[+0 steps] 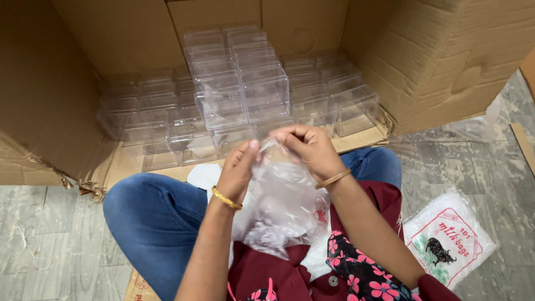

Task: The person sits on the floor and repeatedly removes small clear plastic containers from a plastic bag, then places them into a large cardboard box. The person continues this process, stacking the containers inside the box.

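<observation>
Grip: crumpled clear thin plastic bag (281, 206) pinched shut at top edge by left hand (238, 170) and right hand (309, 149) | bag held over lap, before stacked clear plastic boxes (239, 97).

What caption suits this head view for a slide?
Both hands, left hand and right hand, pinch a clear plastic bag before stacked clear boxes in a cardboard carton.
</observation>
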A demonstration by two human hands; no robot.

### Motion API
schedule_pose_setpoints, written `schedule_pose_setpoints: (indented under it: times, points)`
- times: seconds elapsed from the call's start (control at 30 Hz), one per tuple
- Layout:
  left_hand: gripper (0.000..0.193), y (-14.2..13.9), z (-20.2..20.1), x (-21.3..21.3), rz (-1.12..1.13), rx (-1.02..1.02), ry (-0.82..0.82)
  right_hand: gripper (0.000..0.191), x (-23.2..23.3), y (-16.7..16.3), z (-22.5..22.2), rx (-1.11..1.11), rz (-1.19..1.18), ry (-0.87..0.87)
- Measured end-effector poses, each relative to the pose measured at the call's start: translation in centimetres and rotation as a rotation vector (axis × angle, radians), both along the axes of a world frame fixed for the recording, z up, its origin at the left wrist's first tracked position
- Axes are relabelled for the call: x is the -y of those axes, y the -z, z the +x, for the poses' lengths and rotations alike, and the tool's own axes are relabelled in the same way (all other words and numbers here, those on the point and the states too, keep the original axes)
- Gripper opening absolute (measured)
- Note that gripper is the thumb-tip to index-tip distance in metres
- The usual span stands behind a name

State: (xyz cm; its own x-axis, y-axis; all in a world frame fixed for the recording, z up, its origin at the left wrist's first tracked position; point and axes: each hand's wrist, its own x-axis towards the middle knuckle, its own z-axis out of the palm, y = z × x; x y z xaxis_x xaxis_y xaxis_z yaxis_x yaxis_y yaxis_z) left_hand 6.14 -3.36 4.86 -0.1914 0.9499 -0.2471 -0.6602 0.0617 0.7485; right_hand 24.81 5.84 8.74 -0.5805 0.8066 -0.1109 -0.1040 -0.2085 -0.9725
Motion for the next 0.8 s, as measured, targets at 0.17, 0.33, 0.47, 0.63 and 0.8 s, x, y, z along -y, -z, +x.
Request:
schedule_pose_setpoints:
  times: [0.17,0.33,0.47,0.63,0.8]
  points:
    - [0.026,-2.3,-4.4,-1.4,0.216,-0.157,0.144,0.032,-2.8,1.6,2.4,-0.4,-0.249,-0.153]
    - [0.024,-5.0,-4.8,-6.3,0.077,-1.305,-0.199,0.011,-8.4,-1.0,-1.0,-0.202,0.196,0.104]
    - [0.024,-5.8,-2.3,-8.2,-0.051,-1.678,-0.412,0.032,-10.4,-2.4,-4.2,0.355,0.965,0.305]
    - [0.024,-5.7,-1.0,-7.9,0.061,-1.621,-0.464,0.055,-7.6,-3.3,-2.9,0.458,1.108,0.273]
    - [0.025,-3.8,-0.9,-6.5,0.097,-0.924,-0.286,0.033,-5.6,-2.6,0.5,0.41,0.981,0.431]
